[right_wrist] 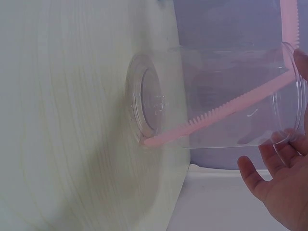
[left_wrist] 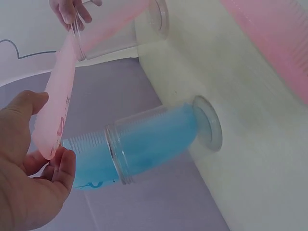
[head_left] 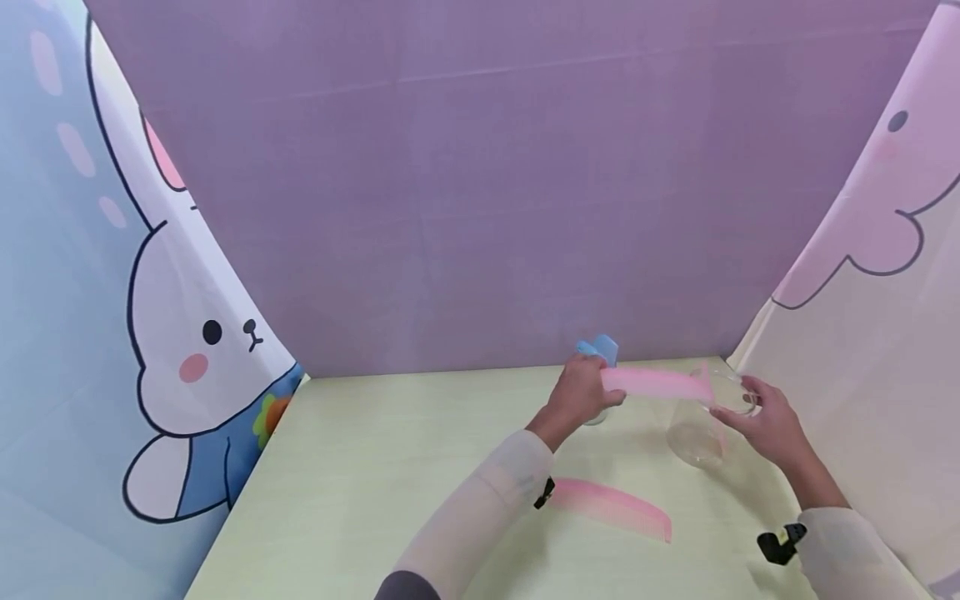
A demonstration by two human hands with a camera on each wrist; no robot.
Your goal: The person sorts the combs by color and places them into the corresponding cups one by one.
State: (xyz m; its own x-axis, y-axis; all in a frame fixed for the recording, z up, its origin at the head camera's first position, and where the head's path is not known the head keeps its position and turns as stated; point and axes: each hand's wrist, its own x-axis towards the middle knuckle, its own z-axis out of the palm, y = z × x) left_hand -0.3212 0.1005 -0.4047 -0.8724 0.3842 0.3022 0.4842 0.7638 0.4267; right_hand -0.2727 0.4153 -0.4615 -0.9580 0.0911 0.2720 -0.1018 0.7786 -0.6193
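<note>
My left hand (head_left: 576, 398) pinches one end of a pink comb (head_left: 658, 384) between thumb and fingers. The comb's other end reaches the mouth of a clear plastic jar (head_left: 692, 440). With thumb and fingers my right hand (head_left: 774, 423) grips this jar at its rim. Inside it, a second pink comb (right_wrist: 226, 109) leans slantwise from base to rim. Beyond the left hand stands another clear jar (left_wrist: 210, 126), partly hidden by that hand in the head view. Blue comb (left_wrist: 159, 140) stands in it, its upper end sticking out past the rim.
Another pink comb (head_left: 613, 508) lies on the pale table (head_left: 375, 483), near the left forearm. A purple panel (head_left: 465, 208) rises behind the table's back edge. Printed cloth walls flank it, one with a rabbit (head_left: 180, 333) on the left.
</note>
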